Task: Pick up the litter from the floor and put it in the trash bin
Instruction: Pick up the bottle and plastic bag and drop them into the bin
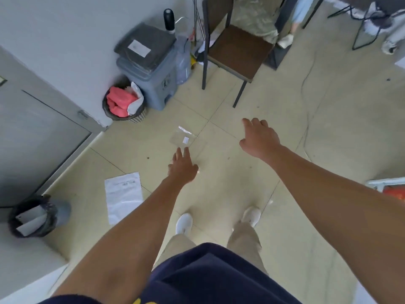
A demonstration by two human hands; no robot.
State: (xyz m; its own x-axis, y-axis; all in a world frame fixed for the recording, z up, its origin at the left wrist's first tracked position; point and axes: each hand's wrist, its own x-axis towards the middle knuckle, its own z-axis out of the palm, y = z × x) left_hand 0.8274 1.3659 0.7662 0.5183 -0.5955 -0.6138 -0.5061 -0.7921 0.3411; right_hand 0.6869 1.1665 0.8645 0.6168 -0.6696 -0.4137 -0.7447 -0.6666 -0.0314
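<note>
Overall, the pale beige tiled floor (274, 119) fills most of the view, bounded at the left by a light grey wall (65, 36). A dark metal-framed chair with a brown seat (237, 51) stands at the top centre. Against the wall stands a grey plastic lidded trash bin (151, 69), lid closed, with a white label on top. Just beside it, to its left, sits a round dark mesh wastebasket (125, 103) filled with pink and white material. A second small bin lined with a black bag (35, 216) stands at the lower left and holds white sheets. A white printed sheet of paper (123, 196) lies flat on the floor, left of the left forearm. A clear plastic bag with a small white label (183, 138) lies flat on the floor, between the hands and the grey bin. The right hand (259, 137) is held out empty, fingers loosely spread. The left hand (183, 166) is open and empty, its fingertips (186, 150) at the near edge of the clear bag; contact cannot be determined.
</note>
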